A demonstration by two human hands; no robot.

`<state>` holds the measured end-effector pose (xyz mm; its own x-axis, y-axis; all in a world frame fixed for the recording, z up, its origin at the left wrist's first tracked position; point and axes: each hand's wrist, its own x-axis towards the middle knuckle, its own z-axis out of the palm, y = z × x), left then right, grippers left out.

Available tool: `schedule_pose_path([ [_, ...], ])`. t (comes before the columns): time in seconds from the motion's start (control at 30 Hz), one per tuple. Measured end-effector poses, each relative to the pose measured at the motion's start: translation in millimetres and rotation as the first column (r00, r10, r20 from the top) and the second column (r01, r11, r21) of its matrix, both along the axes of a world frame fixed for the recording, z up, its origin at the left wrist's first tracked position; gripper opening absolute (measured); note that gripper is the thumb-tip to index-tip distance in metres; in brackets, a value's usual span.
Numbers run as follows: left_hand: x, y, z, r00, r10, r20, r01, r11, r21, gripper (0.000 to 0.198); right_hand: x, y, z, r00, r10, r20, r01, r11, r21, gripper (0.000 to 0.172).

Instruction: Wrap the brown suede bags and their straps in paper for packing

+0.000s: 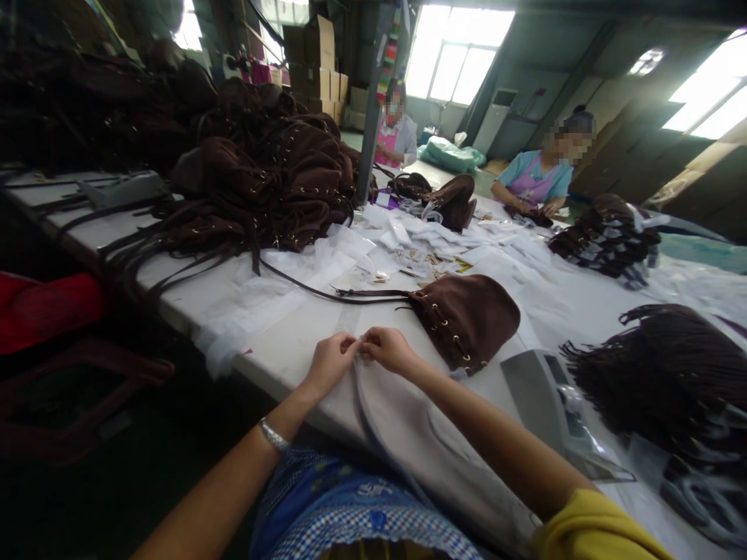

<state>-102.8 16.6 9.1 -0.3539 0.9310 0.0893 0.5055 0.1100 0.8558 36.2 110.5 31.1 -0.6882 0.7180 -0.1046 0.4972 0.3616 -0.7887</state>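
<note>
My left hand (335, 359) and my right hand (386, 350) meet fingertip to fingertip over the table's front edge. Both are closed in a pinch at the upper end of a narrow strap (362, 404), which runs down toward my lap. The very tip of the strap is hidden by my fingers. Just beyond my right hand lies a dark brown drawstring bag (472, 315) with gold eyelets along its mouth. Its thin brown strap (373, 295) stretches left across the white table (303, 330), ending in a small buckle.
A big heap of brown bags (292, 171) covers the table's left side. White packing sheets (402, 233) spread behind the bag. A grey tape dispenser (542, 404) and fringed brown pieces (659, 373) lie right. Two co-workers (540, 175) are across the table. A red stool (75, 397) stands left.
</note>
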Motion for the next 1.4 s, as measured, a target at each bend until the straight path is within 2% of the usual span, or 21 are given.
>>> schedule_pose_path([
  [0.13,2,8,-2.5,1.000,-0.004,0.013,0.004,1.000,-0.011,0.020,10,3,-4.7,0.992,0.028,-0.125,-0.051,0.982,-0.184,0.009],
  [0.3,-2,25,-6.2,0.997,-0.074,0.006,0.074,0.997,-0.029,0.015,23,-1,-10.8,0.966,0.080,-0.245,-0.134,0.968,-0.211,0.021],
  [0.4,-5,31,-5.0,0.992,-0.128,-0.009,0.127,0.991,-0.050,0.011,32,-3,-10.5,0.962,0.124,-0.243,-0.160,0.978,-0.135,0.017],
  [0.5,-6,34,-2.4,0.981,-0.189,-0.039,0.187,0.981,-0.059,0.010,43,2,-5.0,0.968,0.175,-0.181,-0.176,0.984,0.011,0.014],
  [0.6,-5,36,0.6,0.960,-0.269,-0.070,0.265,0.962,-0.063,0.011,51,13,1.4,0.966,0.251,-0.067,-0.239,0.960,0.148,0.019],
  [0.7,-4,41,4.6,0.941,-0.321,-0.111,0.313,0.946,-0.077,0.015,50,21,3.3,0.957,0.282,0.067,-0.290,0.930,0.226,0.011],
  [0.77,-3,41,8.2,0.941,-0.304,-0.147,0.293,0.952,-0.091,0.016,46,20,2.0,0.956,0.257,0.142,-0.288,0.918,0.272,0.009],
  [0.9,0,30,13.6,0.953,-0.168,-0.254,0.146,0.984,-0.101,0.009,39,6,-2.9,0.953,0.186,0.238,-0.265,0.892,0.365,0.014],
  [0.97,0,23,12.9,0.950,-0.124,-0.287,0.096,0.989,-0.110,0.014,35,-3,-5.5,0.951,0.160,0.264,-0.259,0.880,0.398,0.016],
  [1.1,-4,19,7.5,0.949,-0.139,-0.283,0.096,0.982,-0.160,0.020,28,-15,-8.9,0.952,0.124,0.279,-0.239,0.872,0.426,0.023],
  [1.2,-11,25,7.2,0.933,-0.206,-0.296,0.159,0.971,-0.178,0.017,32,-11,-7.2,0.944,0.200,0.264,-0.297,0.862,0.411,0.019],
  [1.33,-18,41,13.3,0.876,-0.371,-0.310,0.332,0.927,-0.173,0.011,49,8,0.1,0.875,0.422,0.238,-0.485,0.756,0.440,0.028],
  [1.4,-17,51,16.4,0.843,-0.444,-0.305,0.409,0.896,-0.174,0.010,56,15,2.1,0.837,0.466,0.287,-0.547,0.701,0.457,0.025],
])
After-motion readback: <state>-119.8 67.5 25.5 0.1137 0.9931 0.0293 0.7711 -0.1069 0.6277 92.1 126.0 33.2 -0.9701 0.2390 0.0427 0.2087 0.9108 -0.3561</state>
